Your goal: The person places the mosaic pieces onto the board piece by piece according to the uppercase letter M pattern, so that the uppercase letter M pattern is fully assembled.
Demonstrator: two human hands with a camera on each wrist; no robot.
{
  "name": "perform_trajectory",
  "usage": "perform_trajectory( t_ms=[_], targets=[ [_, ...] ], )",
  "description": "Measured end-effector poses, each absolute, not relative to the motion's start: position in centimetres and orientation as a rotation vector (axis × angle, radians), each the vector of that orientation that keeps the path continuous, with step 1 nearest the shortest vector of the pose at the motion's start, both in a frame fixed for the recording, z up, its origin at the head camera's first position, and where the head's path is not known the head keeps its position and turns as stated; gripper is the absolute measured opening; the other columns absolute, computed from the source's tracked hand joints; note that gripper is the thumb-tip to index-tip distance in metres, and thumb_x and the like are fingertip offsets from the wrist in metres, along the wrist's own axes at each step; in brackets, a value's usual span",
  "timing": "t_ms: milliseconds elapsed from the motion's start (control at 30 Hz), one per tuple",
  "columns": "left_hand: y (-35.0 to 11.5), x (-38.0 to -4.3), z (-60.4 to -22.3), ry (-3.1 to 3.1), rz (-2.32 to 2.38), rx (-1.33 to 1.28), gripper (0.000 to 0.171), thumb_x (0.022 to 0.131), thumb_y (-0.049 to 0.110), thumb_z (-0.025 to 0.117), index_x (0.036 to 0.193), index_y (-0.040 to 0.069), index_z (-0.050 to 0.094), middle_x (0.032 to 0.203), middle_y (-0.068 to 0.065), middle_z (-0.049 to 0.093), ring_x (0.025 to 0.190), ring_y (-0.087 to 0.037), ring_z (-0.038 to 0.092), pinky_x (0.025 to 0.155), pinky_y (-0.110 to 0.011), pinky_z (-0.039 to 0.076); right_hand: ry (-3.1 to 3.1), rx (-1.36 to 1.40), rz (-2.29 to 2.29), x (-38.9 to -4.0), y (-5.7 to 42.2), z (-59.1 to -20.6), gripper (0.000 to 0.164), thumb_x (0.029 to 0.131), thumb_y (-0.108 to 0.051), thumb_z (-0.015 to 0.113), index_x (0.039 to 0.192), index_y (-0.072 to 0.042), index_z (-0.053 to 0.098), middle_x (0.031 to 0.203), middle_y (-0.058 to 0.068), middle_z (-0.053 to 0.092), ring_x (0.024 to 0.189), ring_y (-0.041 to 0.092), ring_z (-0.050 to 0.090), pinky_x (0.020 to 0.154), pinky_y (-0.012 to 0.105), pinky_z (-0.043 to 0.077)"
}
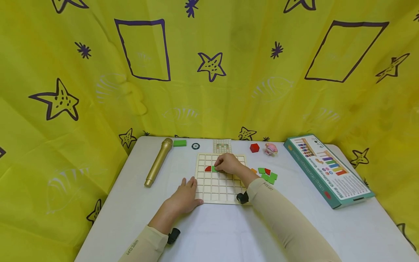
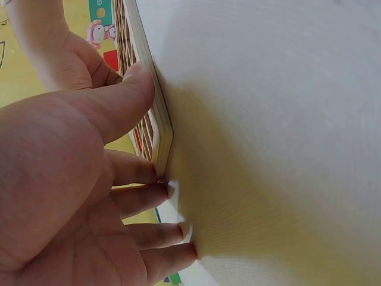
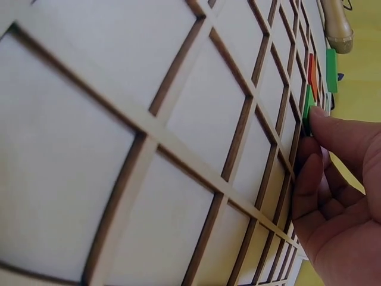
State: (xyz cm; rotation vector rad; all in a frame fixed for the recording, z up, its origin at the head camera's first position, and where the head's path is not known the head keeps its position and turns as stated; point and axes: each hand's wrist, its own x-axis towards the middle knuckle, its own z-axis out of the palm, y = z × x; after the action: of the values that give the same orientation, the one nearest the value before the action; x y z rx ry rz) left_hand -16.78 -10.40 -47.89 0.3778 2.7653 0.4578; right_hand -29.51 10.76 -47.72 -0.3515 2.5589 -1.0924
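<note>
A pale wooden grid board [image 1: 214, 197] lies on the white table. My left hand [image 1: 184, 196] touches the board's near left corner, thumb [image 2: 140, 89] at the near edge and fingers extended along the left side. Over the upper middle of the grid, my right hand [image 1: 229, 164] pinches a small green tile [image 3: 308, 107] between thumb and fingertips, at one of the cells. Immediately left of it, a red piece with a curved edge [image 1: 208, 169] sits in a cell. The fingertips partly cover the green tile.
Loose green tiles [image 1: 271, 178] with a red piece [image 1: 267, 171] and an orange one [image 1: 254, 170] lie right of the board. Behind stand a patterned card [image 1: 222, 142], red block [image 1: 254, 147] and pink figure [image 1: 271, 149]. A gold microphone [image 1: 158, 163] lies left, a game box [image 1: 327, 171] right.
</note>
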Motion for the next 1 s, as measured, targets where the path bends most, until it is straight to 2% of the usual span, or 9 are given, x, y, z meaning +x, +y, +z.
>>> perform_trajectory(
  t_ms=[433,767,1000],
  targets=[
    [-10.3,-16.7,-47.5,2.760,0.462,0.372,0.084,0.095,0.039,0.069,0.152,-0.010,0.032,0.161,-0.023,0.028,0.147,-0.049,0.019,0.113,-0.057,0.032,2.630,-0.376,-1.053,-29.4,10.8,-48.0,0.005,0.091,-0.013,0.076,0.093,-0.009,0.076,0.088,-0.001,0.070,0.082,0.016,0.060,0.073,0.029,0.052],
    [-10.2,-16.5,-47.5,2.763,0.481,0.373,0.084,0.094,0.038,0.070,0.152,-0.010,0.033,0.160,-0.022,0.029,0.147,-0.049,0.019,0.113,-0.057,0.033,2.641,-0.393,-1.082,-29.2,11.3,-48.3,0.005,0.091,-0.015,0.077,0.090,-0.011,0.075,0.086,-0.002,0.069,0.082,0.016,0.059,0.074,0.030,0.051],
    [-10.2,-16.6,-47.5,2.754,0.483,0.356,0.084,0.094,0.039,0.070,0.152,-0.009,0.032,0.161,-0.022,0.028,0.148,-0.048,0.018,0.113,-0.058,0.032,2.628,-0.384,-1.120,-29.1,12.1,-48.1,0.004,0.092,-0.013,0.075,0.093,-0.010,0.074,0.088,-0.001,0.068,0.083,0.016,0.058,0.076,0.031,0.051]
  ],
)
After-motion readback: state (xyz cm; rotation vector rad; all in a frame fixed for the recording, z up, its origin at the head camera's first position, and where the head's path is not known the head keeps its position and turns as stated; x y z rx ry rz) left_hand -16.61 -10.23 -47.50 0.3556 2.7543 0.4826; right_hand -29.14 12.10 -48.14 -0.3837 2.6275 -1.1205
